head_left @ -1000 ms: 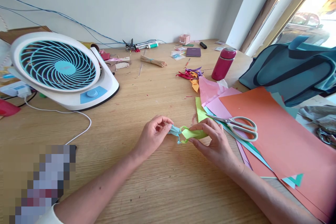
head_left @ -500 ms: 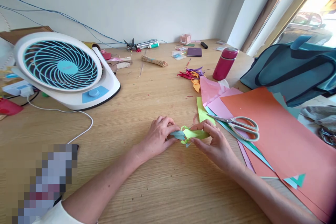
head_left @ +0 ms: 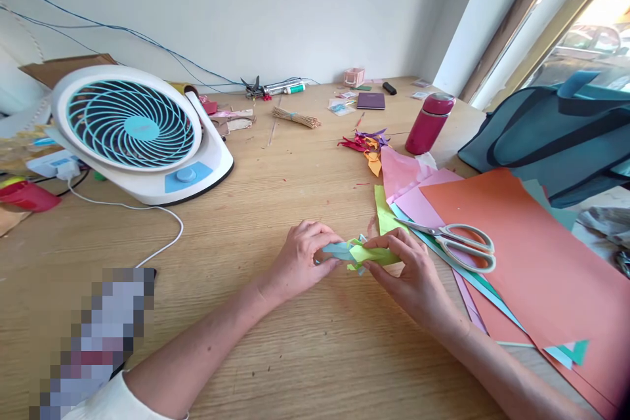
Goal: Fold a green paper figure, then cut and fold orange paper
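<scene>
Low over the wooden table, my left hand [head_left: 308,256] pinches a folded piece of light blue paper [head_left: 337,250] between thumb and fingers. My right hand [head_left: 406,262] is closed on a folded strip of yellow-green paper [head_left: 377,255]. The two papers meet and overlap between my hands, with ragged, cut-looking ends sticking out where they join. Whether they are tucked into each other I cannot tell. Just beyond my right hand lies a flat yellow-green sheet [head_left: 386,209]. Scissors [head_left: 455,239] with white handles rest on the paper stack to its right.
Coloured paper sheets [head_left: 522,256] spread across the right side. Behind them stand a red flask [head_left: 430,123] and a blue bag [head_left: 541,131]. Colourful paper scraps [head_left: 367,144] lie farther back. A white fan [head_left: 142,138] stands left, its cable [head_left: 165,249] running forward. Thin sticks [head_left: 296,117] lie bundled near the wall.
The whole view has shifted slightly, so things sit a little farther right. More of the light blue paper shows between my hands. Both hands keep their grip.
</scene>
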### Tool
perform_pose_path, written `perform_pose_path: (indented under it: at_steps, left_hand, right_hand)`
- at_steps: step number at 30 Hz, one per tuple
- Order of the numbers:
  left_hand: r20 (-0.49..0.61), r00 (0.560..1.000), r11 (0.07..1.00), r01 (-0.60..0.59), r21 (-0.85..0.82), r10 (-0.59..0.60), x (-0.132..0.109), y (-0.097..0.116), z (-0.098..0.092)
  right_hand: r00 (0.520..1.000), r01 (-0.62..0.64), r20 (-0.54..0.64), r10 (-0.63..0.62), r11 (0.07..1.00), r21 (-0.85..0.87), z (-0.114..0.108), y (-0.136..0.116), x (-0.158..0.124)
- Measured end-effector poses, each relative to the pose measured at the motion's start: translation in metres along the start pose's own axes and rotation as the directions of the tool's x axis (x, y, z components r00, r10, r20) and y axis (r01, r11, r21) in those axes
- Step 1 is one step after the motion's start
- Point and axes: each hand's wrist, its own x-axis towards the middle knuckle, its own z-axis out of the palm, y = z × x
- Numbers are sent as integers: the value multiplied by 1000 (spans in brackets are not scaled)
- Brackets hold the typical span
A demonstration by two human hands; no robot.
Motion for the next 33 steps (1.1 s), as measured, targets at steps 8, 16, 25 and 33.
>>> perform_pose_path:
  at_steps: [8,16,25,33]
  left_hand:
    - [-25,999,991,-25,132,29,-1,-2,-6]
    - [-39,995,970,-76,232,87,-2,2,-9]
    - [-36,994,968,-96,232,107,-3,3,-9]
    - [-73,993,993,-86,80,92,-3,0,-4]
  right_hand:
    - [996,67,-34,-80,953,-294,-5,-4,2]
    - [999,47,-8,-53,931,-361,-5,-4,1]
    - [996,75,-23,-91,922,-380,-4,-4,1]
    - [991,105,-49,-128,939,-327,-1,-2,-1]
